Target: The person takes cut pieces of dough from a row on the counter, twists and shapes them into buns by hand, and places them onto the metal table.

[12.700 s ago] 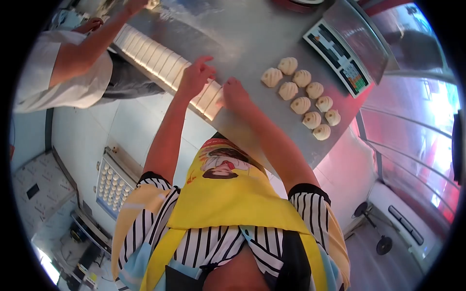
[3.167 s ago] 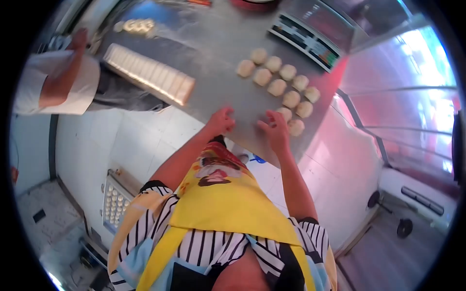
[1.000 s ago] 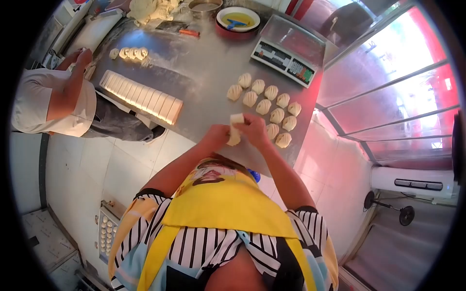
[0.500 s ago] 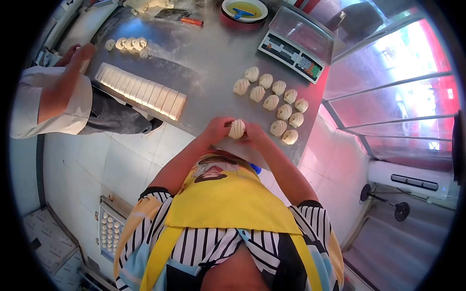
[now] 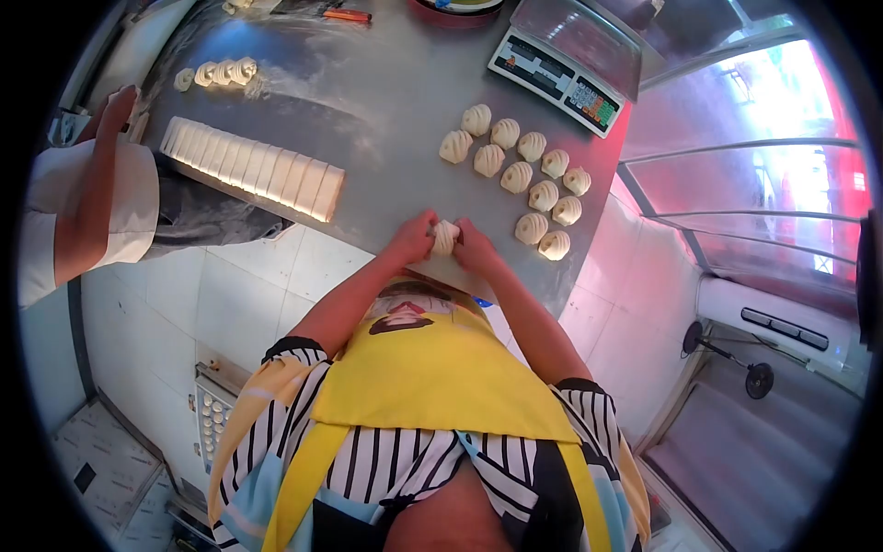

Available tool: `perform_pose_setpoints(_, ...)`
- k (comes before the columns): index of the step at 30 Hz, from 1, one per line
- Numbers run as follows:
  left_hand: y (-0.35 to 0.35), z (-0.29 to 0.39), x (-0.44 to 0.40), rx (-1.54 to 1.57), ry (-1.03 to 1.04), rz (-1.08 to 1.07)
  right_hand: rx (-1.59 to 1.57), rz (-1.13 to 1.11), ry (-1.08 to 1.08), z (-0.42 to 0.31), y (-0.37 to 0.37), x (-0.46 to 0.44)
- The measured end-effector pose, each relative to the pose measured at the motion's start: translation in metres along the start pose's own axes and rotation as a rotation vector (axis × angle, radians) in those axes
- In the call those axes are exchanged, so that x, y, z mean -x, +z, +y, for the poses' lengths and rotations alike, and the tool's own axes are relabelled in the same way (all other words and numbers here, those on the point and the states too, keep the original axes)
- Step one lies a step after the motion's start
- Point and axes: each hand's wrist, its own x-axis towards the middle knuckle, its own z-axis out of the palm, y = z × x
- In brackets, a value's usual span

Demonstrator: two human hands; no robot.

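Note:
Between my two hands, at the near edge of the steel table [image 5: 395, 120], is a twisted dough roll [image 5: 445, 238] with ridged sides. My left hand [image 5: 414, 236] grips it from the left with curled fingers. From the right, my right hand [image 5: 475, 247] pinches the same roll; some fingertips are hidden. Several shaped dough rolls [image 5: 517, 177] stand in rows to the right of my hands. On the left lies a long row of cut dough slices [image 5: 253, 170], side by side.
A digital scale [image 5: 557, 74] stands at the back right. More twisted rolls [image 5: 225, 72] sit at the back left, near an orange-handled tool [image 5: 348, 16]. Another person [image 5: 101, 184] stands at the left edge. A tray of small dough pieces [image 5: 213, 423] is low on the left.
The roll and both my hands have shifted slightly left, and my right fingers have changed position on it. The view has moved a little, and the other person's arm has shifted left.

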Motion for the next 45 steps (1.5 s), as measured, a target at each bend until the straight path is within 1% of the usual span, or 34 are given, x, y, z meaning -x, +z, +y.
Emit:
perform_pose_setpoints(1,-0.001,0.003,0.001,0.046,-0.04,-0.015,0.065,0.034,0.001,0.002,0.003,-0.002)
perform_pose_setpoints(3,-0.004,0.01,0.002,0.134,-0.117,-0.039,0.23,0.152,-0.107,0.003,0.008,0.0)
perform_pose_setpoints(4,-0.003,0.007,0.002,0.149,-0.112,-0.055,0.314,0.207,-0.16,0.003,0.009,0.002)
perform_pose_setpoints(6,-0.003,-0.002,0.002,0.175,-0.108,-0.084,-0.112,-0.004,0.046,-0.002,0.001,0.006)
perform_pose_setpoints(7,-0.004,0.003,0.002,0.114,-0.099,-0.038,-0.326,-0.107,0.145,-0.008,-0.006,0.005)
perform_pose_setpoints(9,0.005,0.01,0.006,0.003,-0.086,0.05,-0.412,-0.16,0.202,-0.016,-0.017,0.001)
perform_pose_setpoints(10,0.005,0.008,0.007,0.055,-0.087,0.029,-0.454,-0.187,0.232,-0.017,-0.019,0.0)
perform_pose_setpoints(12,0.001,0.007,0.007,0.158,-0.083,-0.011,-0.224,-0.112,0.206,-0.017,-0.012,-0.003)
perform_pose_setpoints(15,-0.004,0.009,0.007,0.287,-0.193,-0.06,0.078,-0.027,0.157,-0.017,-0.008,-0.006)
perform_pose_setpoints(16,-0.002,0.008,0.005,0.218,-0.164,-0.023,0.175,-0.005,0.14,-0.019,-0.009,-0.006)
perform_pose_setpoints(18,0.005,0.008,0.003,0.087,-0.109,0.05,0.208,0.014,0.149,-0.02,-0.01,-0.007)
perform_pose_setpoints(21,0.008,0.007,0.001,-0.189,0.066,0.199,0.274,0.059,0.091,-0.019,-0.011,-0.01)
perform_pose_setpoints(24,0.023,-0.028,-0.013,-0.477,0.384,0.418,0.41,0.173,0.03,-0.011,0.0,-0.015)
perform_pose_setpoints(25,0.021,-0.014,-0.009,-0.336,0.248,0.311,0.473,0.211,0.02,-0.009,0.001,-0.012)
perform_pose_setpoints(27,0.013,0.016,-0.006,-0.062,-0.023,0.096,-0.286,0.205,0.114,-0.001,-0.011,0.009)
perform_pose_setpoints(28,0.016,0.028,-0.013,-0.002,-0.009,0.076,-0.67,0.191,0.155,-0.002,-0.019,0.025)
perform_pose_setpoints(30,0.039,0.052,-0.033,0.123,0.001,0.027,-0.88,0.348,0.128,-0.011,-0.066,0.071)
perform_pose_setpoints(32,0.06,0.07,-0.061,0.113,-0.028,-0.029,-0.786,0.496,0.175,0.009,-0.086,0.098)
perform_pose_setpoints(33,0.065,0.075,-0.075,0.106,-0.039,-0.058,-0.781,0.493,0.204,0.011,-0.092,0.11)
perform_pose_setpoints(36,0.068,0.072,-0.097,-0.093,-0.059,-0.119,-0.753,0.462,0.257,0.011,-0.1,0.125)
perform_pose_setpoints(38,0.06,0.076,-0.092,0.025,-0.158,-0.154,-0.729,0.416,0.253,0.008,-0.093,0.122)
perform_pose_setpoints(39,0.05,0.079,-0.087,0.088,-0.208,-0.154,-0.724,0.403,0.218,0.0,-0.091,0.114)
perform_pose_setpoints(41,0.022,0.064,-0.067,0.146,-0.135,-0.217,-0.707,0.343,0.126,-0.026,-0.087,0.081)
perform_pose_setpoints(42,0.005,0.053,-0.053,0.174,-0.099,-0.236,-0.609,0.267,0.059,-0.039,-0.079,0.056)
perform_pose_setpoints(45,-0.034,0.007,-0.006,0.585,-0.147,-0.197,-0.305,0.063,-0.146,-0.084,-0.032,-0.03)
